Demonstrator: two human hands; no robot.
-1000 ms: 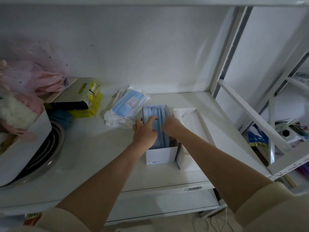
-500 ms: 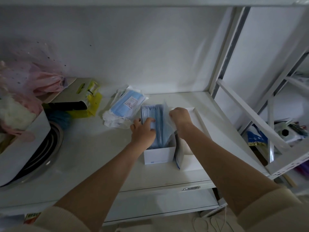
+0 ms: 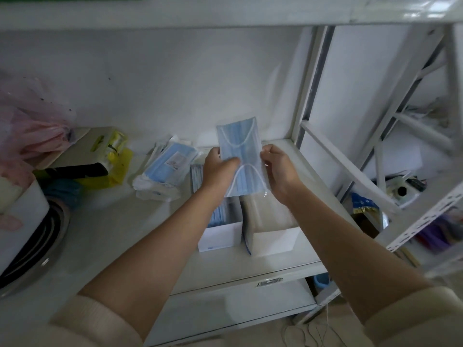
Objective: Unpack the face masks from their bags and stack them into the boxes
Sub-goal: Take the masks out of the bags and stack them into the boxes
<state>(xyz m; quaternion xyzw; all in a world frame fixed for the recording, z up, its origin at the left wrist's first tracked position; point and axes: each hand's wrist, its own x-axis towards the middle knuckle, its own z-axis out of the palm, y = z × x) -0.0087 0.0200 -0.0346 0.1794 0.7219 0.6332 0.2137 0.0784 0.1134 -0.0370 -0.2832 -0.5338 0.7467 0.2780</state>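
Face masks are the job here, and nearest the camera two bare forearms in cream sleeves reach up from six o'clock over a white shelf [image 3: 105,236]. Just past the wrists, two white boxes stand side by side and touching at the middle of the shelf: the left box [image 3: 220,236] holds a packed stack of blue masks [image 3: 220,216] standing on edge, while the interior of the right box [image 3: 274,237] is mostly hidden behind the right wrist, so what it holds cannot be told. Above the boxes, both hands lift a single blue mask in a clear bag [image 3: 241,159], held upright with its white ear loops showing. The left hand [image 3: 218,169] grips the bag's left edge, thumb laid across the front and fingers curled behind. The right hand [image 3: 280,169] pinches the right edge, fingertips closed on the plastic. At about ten o'clock from the hands, a sealed pack of masks [image 3: 167,169] lies flat on the shelf, apart from the boxes. Farther toward nine o'clock sit a yellow package [image 3: 110,159] with a black item across it, a pink mesh bag [image 3: 32,126], and a round metal bowl [image 3: 37,261] at the left edge. At two o'clock a white metal rack frame [image 3: 350,171] stands against the wall.
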